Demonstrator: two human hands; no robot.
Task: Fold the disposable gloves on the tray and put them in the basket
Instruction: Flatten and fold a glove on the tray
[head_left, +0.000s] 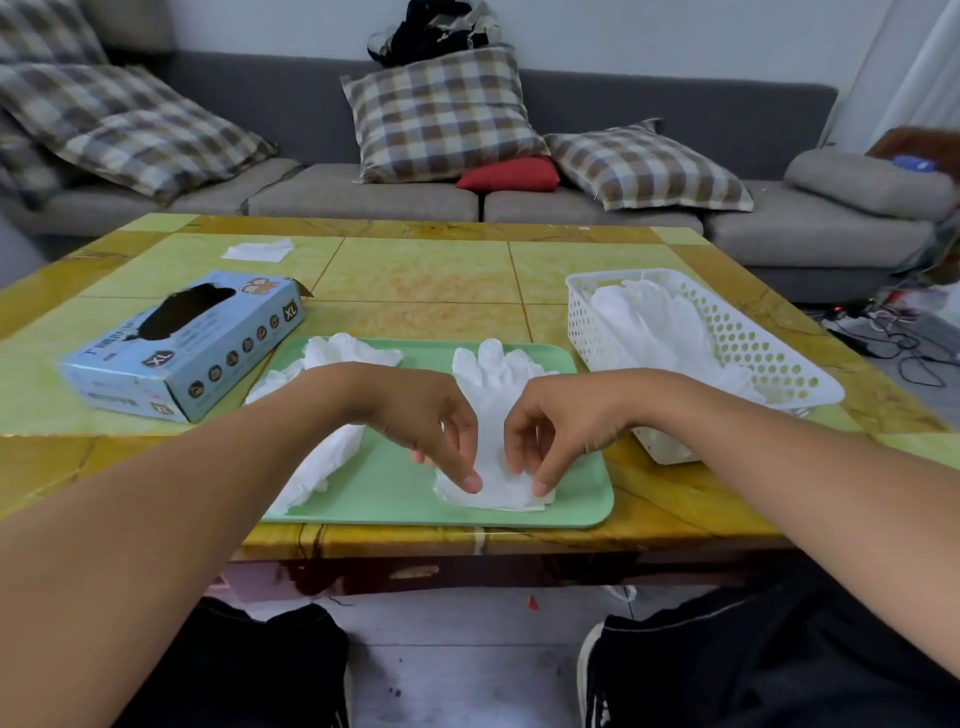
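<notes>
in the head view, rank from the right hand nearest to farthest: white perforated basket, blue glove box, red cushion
From the right hand:
1. White perforated plastic basket, just to its right.
2. Blue cardboard glove box, across the tray, left.
3. Red cushion, back on the sofa.

Both bare forearms reach forward and angle inward, wrists bent down. The left hand (431, 415) and right hand (561, 421) sit close together, nearly mirrored, fingers (470, 480) curled downward with fingertips pinching at the same level.
</notes>
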